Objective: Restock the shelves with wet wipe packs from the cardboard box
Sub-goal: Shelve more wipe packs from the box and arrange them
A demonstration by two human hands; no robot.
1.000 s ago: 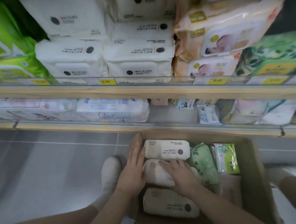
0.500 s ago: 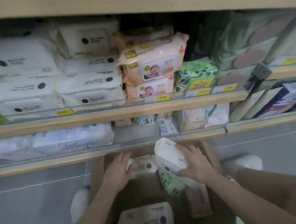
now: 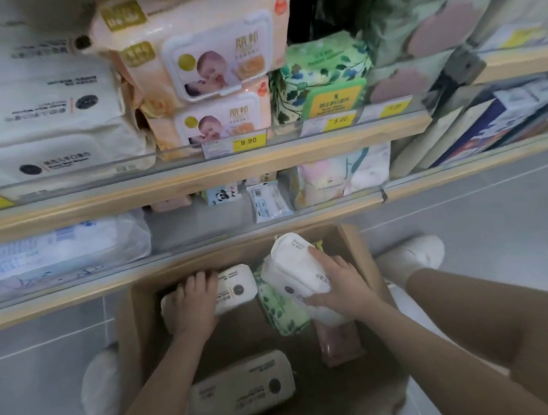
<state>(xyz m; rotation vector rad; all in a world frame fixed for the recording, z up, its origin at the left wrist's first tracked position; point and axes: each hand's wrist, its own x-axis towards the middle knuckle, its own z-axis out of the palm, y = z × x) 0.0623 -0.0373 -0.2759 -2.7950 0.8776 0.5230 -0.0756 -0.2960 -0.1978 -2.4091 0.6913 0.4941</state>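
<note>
An open cardboard box (image 3: pixel 128 338) stands on the floor below the shelves. My right hand (image 3: pixel 340 284) grips a white wet wipe pack (image 3: pixel 296 269), tilted and lifted above the box's right side. My left hand (image 3: pixel 193 302) lies over a second white pack (image 3: pixel 235 287) at the box's back left, fingers curled on it. A third white pack (image 3: pixel 244 389) lies at the box's near end. A green leaf-print pack (image 3: pixel 278 305) leans under the lifted one.
The upper shelf (image 3: pixel 201 176) holds white packs (image 3: pixel 49 133), peach baby packs (image 3: pixel 201 62) and a green pack (image 3: pixel 323 77). The lower shelf (image 3: pixel 205 255) has small packs and a large bag (image 3: pixel 62 250). My white socked feet (image 3: pixel 412 257) flank the box.
My right hand has raised a white pack out of the box. My left hand has come down onto the pack at the back left. The view has swung right and closer.
</note>
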